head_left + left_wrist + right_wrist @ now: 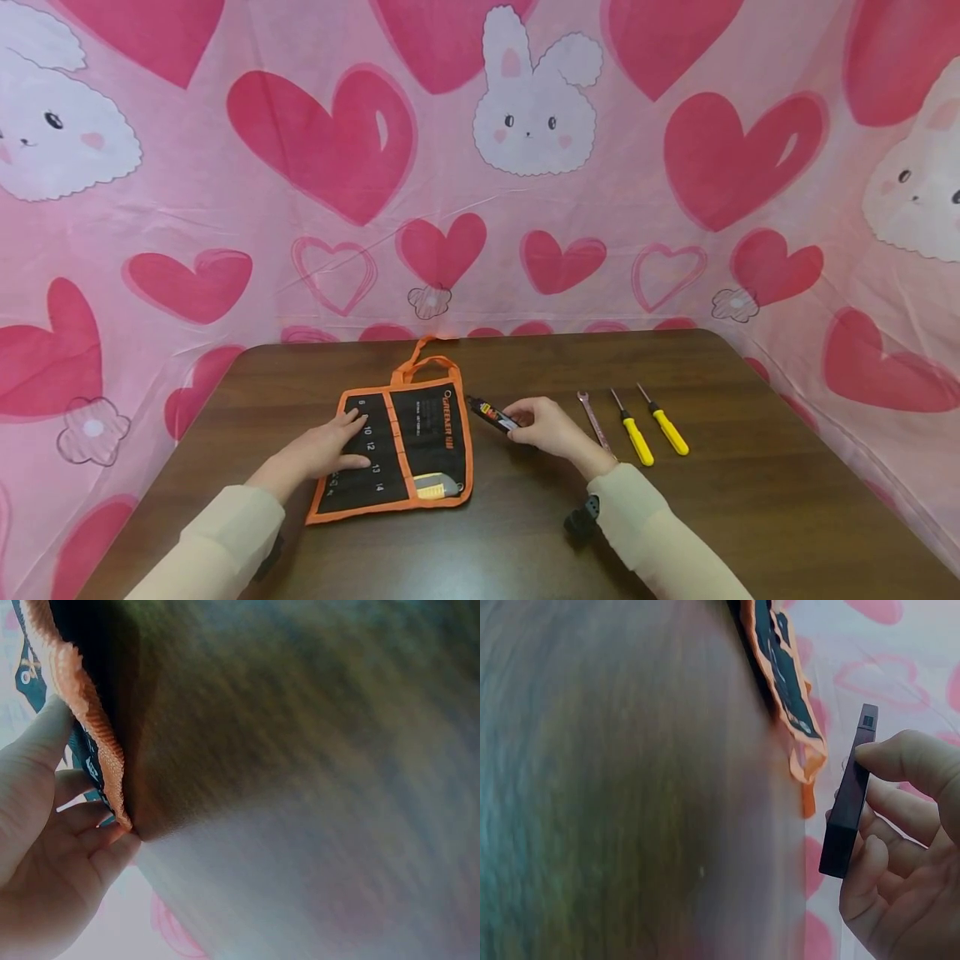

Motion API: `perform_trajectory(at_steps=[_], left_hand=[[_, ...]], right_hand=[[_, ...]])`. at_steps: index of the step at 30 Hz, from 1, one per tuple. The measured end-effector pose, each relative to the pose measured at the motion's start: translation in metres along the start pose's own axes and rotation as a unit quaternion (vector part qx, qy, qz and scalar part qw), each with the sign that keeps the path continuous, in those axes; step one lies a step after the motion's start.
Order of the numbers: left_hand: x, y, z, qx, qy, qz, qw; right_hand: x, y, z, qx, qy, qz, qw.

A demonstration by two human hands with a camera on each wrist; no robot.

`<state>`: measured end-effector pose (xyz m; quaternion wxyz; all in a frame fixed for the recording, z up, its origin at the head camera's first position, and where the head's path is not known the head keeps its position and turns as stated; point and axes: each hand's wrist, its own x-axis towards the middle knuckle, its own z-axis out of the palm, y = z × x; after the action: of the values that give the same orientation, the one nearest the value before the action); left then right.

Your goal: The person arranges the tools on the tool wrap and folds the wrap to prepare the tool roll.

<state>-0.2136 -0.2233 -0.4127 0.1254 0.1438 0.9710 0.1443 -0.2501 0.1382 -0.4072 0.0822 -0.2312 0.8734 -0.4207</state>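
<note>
A black tool pouch [429, 425] with orange trim lies flat on the table, small numbers printed down its left part. My left hand [326, 450] rests on that left part with its fingers spread; the left wrist view shows the hand at the orange edge [112, 772]. Just right of the pouch, my right hand [543, 425] pinches a slim black case [491, 414] with a coloured label, between thumb and fingers. In the right wrist view the case [849, 799] shows its plain dark side. A yellow and grey utility knife [437, 486] sits in the pouch's lower right pocket.
To the right of my right hand lie a wrench [592, 417] and two yellow-handled screwdrivers, one nearer [636, 437] and one farther right [670, 429]. An orange strap [423, 362] extends from the pouch's top. Behind the wooden table [525, 542] hangs a pink heart-patterned cloth [457, 192].
</note>
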Motion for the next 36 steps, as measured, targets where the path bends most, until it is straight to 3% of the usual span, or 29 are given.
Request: perform_trajectory(at_steps=[12, 26, 36], left_hand=[[-0.002, 0.001, -0.001, -0.001, -0.002, 0.004, 1.0000], [-0.001, 0.003, -0.003, 0.005, -0.002, 0.007, 1.0000], [0.001, 0.001, -0.002, 0.003, -0.004, 0.009, 0.9999]], right_hand=[[0.008, -0.017, 0.027, -0.046, -0.040, -0.033, 0.9976], [0.013, -0.025, 0.041, -0.080, -0.083, -0.061, 0.9914], [0.016, -0.031, 0.047, -0.103, -0.111, -0.049, 0.9873]])
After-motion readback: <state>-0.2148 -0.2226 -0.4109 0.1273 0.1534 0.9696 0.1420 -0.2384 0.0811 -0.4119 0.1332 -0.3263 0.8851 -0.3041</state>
